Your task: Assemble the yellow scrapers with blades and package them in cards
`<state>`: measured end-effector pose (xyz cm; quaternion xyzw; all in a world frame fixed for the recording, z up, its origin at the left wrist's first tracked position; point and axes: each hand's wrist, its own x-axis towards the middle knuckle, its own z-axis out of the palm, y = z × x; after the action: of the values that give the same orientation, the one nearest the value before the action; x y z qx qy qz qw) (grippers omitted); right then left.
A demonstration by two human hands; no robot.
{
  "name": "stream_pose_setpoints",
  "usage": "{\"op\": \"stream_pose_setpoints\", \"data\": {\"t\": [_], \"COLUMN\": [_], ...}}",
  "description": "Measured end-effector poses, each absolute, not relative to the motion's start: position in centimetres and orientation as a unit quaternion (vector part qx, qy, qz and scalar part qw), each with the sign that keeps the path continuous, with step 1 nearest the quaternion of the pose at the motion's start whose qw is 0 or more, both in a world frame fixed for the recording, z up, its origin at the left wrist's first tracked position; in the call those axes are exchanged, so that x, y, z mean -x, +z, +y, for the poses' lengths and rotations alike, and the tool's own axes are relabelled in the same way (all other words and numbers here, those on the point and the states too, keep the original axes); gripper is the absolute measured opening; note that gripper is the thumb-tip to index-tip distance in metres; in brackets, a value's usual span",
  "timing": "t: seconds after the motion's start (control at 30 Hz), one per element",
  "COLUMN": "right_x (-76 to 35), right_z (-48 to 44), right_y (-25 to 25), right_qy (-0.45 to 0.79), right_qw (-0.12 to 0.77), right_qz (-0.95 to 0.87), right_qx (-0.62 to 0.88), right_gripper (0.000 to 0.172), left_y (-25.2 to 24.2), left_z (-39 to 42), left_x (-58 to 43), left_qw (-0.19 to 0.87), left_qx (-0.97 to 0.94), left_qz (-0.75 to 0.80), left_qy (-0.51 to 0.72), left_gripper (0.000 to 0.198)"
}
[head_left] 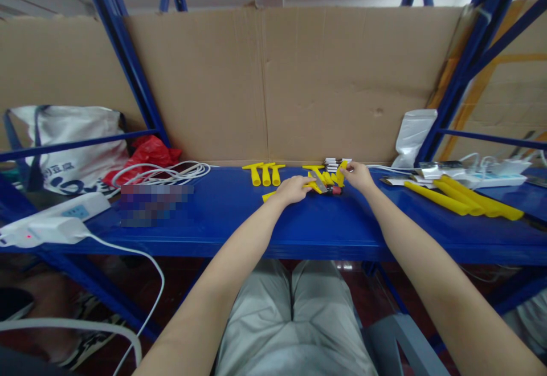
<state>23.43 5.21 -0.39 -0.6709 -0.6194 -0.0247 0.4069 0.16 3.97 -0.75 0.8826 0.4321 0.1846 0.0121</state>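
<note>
My left hand (294, 189) is closed at the left side of a small cluster of yellow parts, its fingertips on a yellow piece (315, 187) beside a flat grey strip (318, 181). My right hand (359, 176) pinches an upright yellow piece (341, 173) at the right of this cluster. Between the hands lie several short yellow parts (328, 178) and a small red and black item (335, 190). Behind them is a stack of white and black pieces (335, 163). Left of my hands stand three yellow T-shaped handles (266, 175). A yellow end (268, 197) shows beside my left wrist.
Long yellow tubes (464, 196) lie at the right by a power strip (498, 180). On the left are coiled white cables (183, 172), a red bag (149, 154), a cloth bag (72, 142) and another power strip (72, 212). Cardboard (320, 85) walls the back of the blue table (222, 216).
</note>
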Motion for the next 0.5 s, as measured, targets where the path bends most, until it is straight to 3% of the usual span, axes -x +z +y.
{"op": "stream_pose_setpoints", "data": {"t": [0.33,0.5], "right_x": [-23.1,-21.5], "right_z": [4.9,3.9], "right_y": [-0.1,0.8], "right_qy": [0.014,0.194], "right_qw": [0.49,0.603], "right_qz": [-0.592,-0.488], "right_qx": [0.64,0.6], "right_gripper": [0.015,0.013], "left_y": [-0.8,-0.7], "left_z": [4.1,3.9], "left_x": [-0.2,-0.2], "left_qw": [0.013,0.014], "left_qx": [-0.883,-0.884], "left_qz": [0.432,0.429], "left_qy": [0.184,0.185], "left_gripper": [0.041,0.042]}}
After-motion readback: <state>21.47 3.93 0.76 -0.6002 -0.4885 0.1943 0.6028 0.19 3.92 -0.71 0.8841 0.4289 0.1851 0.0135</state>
